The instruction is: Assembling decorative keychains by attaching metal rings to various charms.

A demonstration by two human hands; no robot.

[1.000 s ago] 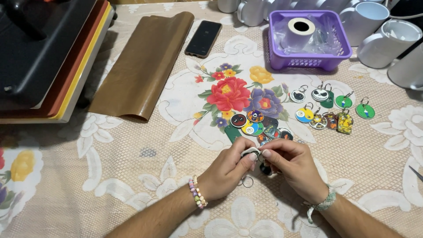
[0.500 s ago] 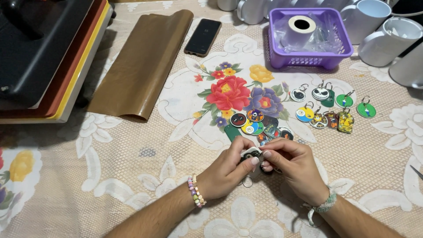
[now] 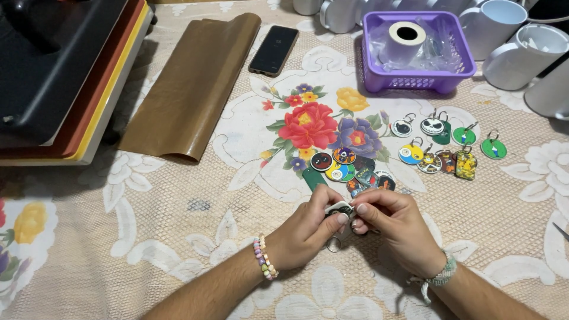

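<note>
My left hand [image 3: 305,231] and my right hand [image 3: 394,228] meet low in the middle of the table, fingertips pinched together on one small keychain tag [image 3: 341,208]. A metal split ring [image 3: 333,243] hangs below the left fingers. Just beyond the hands lies a heap of round printed tags without rings [image 3: 344,166]. To the right, several tags with rings attached [image 3: 441,145] are spread on the cloth.
A purple basket [image 3: 456,56] holding a tape roll [image 3: 405,38] stands at the back. White mugs [image 3: 521,56] stand at the back right. A black phone [image 3: 274,50], a brown sheet [image 3: 189,89] and a heat press [image 3: 53,77] fill the left.
Both hands stay together on the small tag, with the fingers shifting slightly around it. Nothing else on the table has moved.
</note>
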